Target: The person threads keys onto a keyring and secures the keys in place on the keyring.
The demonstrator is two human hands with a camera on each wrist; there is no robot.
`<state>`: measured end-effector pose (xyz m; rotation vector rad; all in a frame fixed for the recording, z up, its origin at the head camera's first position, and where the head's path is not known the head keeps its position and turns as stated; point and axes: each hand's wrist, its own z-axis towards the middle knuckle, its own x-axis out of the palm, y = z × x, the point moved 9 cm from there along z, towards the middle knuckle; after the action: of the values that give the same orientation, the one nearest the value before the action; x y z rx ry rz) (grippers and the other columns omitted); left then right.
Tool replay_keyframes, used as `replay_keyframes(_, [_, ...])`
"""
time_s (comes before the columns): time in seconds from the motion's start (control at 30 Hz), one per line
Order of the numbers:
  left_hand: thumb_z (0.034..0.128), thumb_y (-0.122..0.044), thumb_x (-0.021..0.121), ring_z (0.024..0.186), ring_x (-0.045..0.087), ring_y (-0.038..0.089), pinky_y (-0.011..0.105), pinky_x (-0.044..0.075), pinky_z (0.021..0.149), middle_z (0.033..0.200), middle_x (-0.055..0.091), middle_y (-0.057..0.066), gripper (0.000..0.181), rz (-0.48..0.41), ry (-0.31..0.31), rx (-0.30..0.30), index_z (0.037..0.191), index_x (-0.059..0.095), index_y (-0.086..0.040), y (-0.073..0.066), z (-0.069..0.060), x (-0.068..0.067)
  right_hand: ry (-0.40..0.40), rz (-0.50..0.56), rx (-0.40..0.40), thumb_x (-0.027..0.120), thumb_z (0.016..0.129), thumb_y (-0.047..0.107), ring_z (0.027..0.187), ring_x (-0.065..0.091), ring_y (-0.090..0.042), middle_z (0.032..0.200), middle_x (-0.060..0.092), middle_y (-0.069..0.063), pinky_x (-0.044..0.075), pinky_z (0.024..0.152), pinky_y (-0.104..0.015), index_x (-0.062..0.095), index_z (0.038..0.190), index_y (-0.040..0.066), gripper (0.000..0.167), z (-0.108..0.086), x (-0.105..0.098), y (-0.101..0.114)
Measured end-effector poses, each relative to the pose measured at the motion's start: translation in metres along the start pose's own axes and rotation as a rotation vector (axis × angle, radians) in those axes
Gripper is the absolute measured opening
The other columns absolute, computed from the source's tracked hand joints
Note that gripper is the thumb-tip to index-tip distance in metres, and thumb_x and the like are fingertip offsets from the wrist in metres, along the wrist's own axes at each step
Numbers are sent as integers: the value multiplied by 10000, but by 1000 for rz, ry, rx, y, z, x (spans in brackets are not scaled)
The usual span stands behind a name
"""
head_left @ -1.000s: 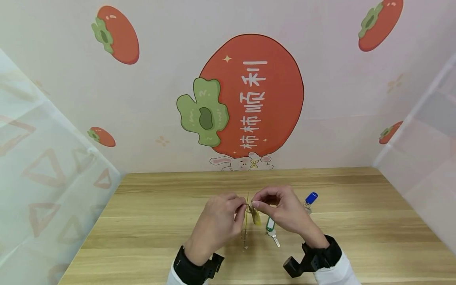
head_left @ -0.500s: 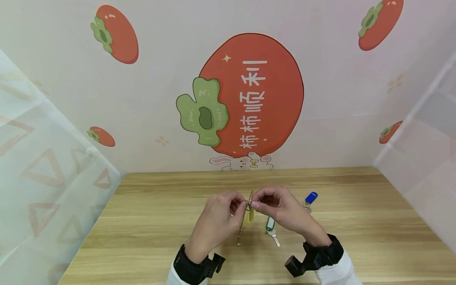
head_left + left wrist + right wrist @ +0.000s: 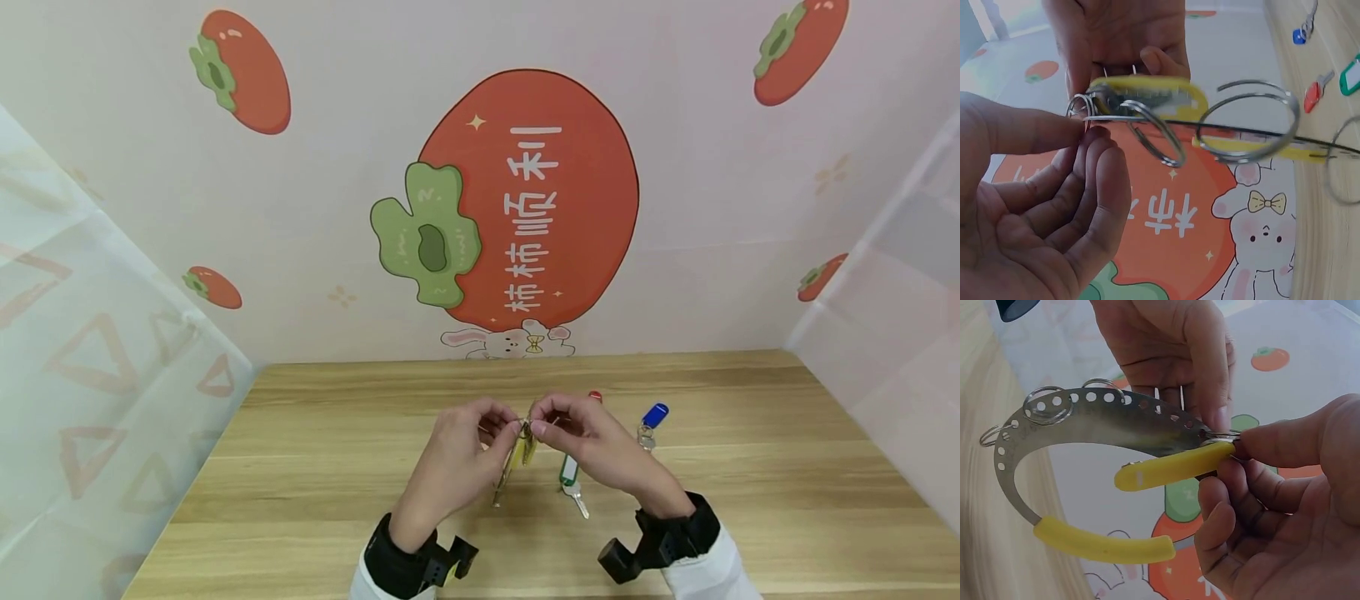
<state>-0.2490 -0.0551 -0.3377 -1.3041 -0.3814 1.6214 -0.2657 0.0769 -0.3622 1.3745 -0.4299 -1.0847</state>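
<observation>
Both hands meet above the table at a curved metal plate [image 3: 1094, 419] with a row of holes and a yellow grip [image 3: 1104, 544]. My left hand [image 3: 465, 450] pinches a small split key ring [image 3: 1079, 103] at the plate's end, thumb in front. From the other side, my right hand [image 3: 592, 437] pinches that same ring, beside the end of a yellow key tag [image 3: 1169, 467]. Fingers hide where ring and plate meet. Several larger rings, such as this loose ring [image 3: 1047, 406], hang from other holes. In the head view, the plate [image 3: 504, 479] slants down from the fingers.
On the wooden table [image 3: 300, 467] lie a green key tag [image 3: 569, 472] with a key [image 3: 577, 503], a blue key tag [image 3: 656, 415] with a key, and a red key tag [image 3: 596, 396] partly behind the right hand. A printed backdrop [image 3: 712, 208] stands behind.
The plate's lower end has swung left and the yellow tag has come left, closer to the plate. The red tag now shows above the right hand. Both hands stay nearly in place.
</observation>
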Motion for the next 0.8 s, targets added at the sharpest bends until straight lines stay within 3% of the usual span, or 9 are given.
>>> replay_keyframes(0.37, [984,-73,659,816,648,153,272,576,739,910,689,37,87,-193,4,-98,1013,720,-18,5,0,0,78,97,-150,415,1087,40,743,437,-217,825,413,-87,376,664,-287,501,1014,-9,123,0,11,9])
replay_keyframes(0.63, [989,-63,648,781,655,188,271,582,717,883,677,78,101,-307,66,-150,994,718,9,11,1,5,58,89,-165,395,1088,23,746,422,-288,828,408,-84,372,665,-286,493,1025,-21,124,-1,9,10])
replay_keyframes(0.8, [1007,-70,612,839,622,193,282,571,748,931,651,87,119,-358,110,-172,1014,693,17,15,1,8,60,89,-191,405,1083,13,770,438,-268,847,413,-93,385,674,-289,494,1023,-15,111,-1,9,12])
